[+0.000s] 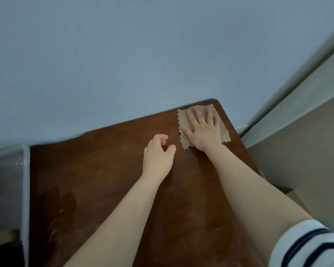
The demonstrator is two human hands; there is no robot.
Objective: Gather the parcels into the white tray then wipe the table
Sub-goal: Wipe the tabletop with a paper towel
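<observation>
Brown cloth [183, 117] pressed flat under right hand [204, 130] — left hand [158, 155] loosely curled.

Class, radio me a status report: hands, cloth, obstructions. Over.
Right hand flat, pressing brown cloth at far corner of table. Left hand loosely curled, holding nothing. No parcels or tray in view; nothing blocking.

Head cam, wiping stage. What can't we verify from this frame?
- white tray, parcels: neither is in the head view, so gathering is unconfirmed.
- cloth: its middle is hidden under the right hand.
- table: the near part is covered by both forearms and cut off by the bottom edge.
- left hand: from above, it is unclear whether it touches the table.
- dark object: cut off at the bottom-left corner, unidentifiable.
</observation>
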